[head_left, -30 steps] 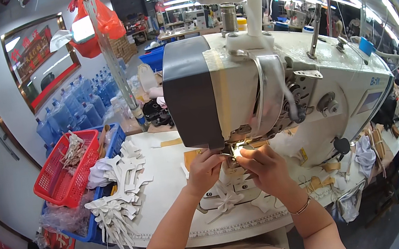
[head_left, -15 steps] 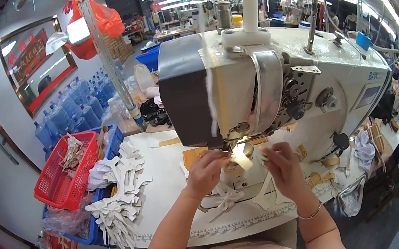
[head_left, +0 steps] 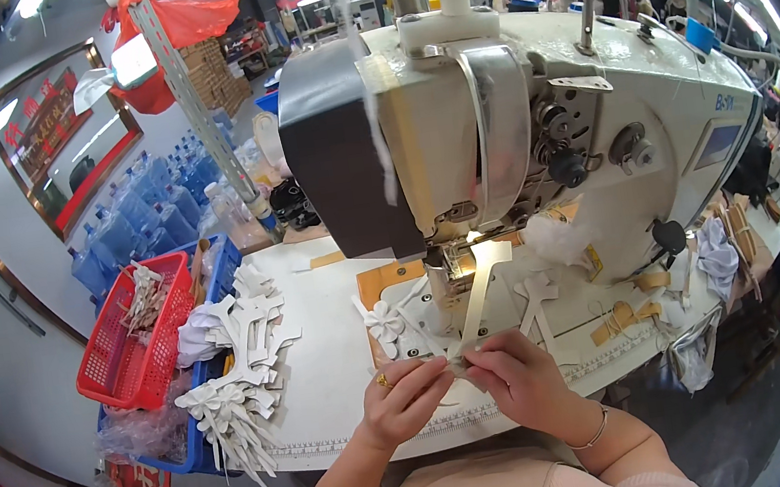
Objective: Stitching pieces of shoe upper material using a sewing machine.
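In front of the sewing machine [head_left: 532, 126], both hands meet at the near end of a pale cut strip [head_left: 478, 299] with a wider, forked far end. The fingertips of my left hand [head_left: 403, 399] are pinched there, and my right hand [head_left: 519, 382] pinches close beside them. The exact grip at the tip is partly hidden by the fingers. The strip's far end lies in the lamp light just right of the presser foot [head_left: 436, 267]. A white flower-shaped piece [head_left: 385, 327] lies left of the needle plate, and a white forked piece [head_left: 537, 295] to the right.
On the table's left lies a heap of white cut pieces [head_left: 249, 336]. Beyond it, a red basket [head_left: 120, 363] sits on a blue crate [head_left: 201, 436]. A measuring tape [head_left: 338, 444] runs along the front edge. Tan scraps [head_left: 623, 319] and cloth lie to the right.
Both hands have come down from beside the needle toward the table's front edge and together. The pale strip now extends toward me. The flower-shaped piece shows farther back and left.
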The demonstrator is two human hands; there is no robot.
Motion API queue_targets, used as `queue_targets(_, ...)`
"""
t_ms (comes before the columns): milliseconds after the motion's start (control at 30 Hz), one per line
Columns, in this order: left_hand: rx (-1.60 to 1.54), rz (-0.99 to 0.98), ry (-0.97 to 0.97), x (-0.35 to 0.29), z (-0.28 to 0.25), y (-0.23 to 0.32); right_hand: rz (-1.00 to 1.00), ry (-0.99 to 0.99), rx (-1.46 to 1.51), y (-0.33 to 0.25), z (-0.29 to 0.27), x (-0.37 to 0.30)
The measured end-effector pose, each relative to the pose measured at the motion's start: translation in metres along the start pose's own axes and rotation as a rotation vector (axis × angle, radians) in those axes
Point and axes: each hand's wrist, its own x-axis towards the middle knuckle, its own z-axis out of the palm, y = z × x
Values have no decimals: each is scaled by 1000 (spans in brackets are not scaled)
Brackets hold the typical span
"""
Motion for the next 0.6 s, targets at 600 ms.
queue_targets(600,-1473,-1696,198,-19,-44,39,-259,-53,-58,-6,18,0)
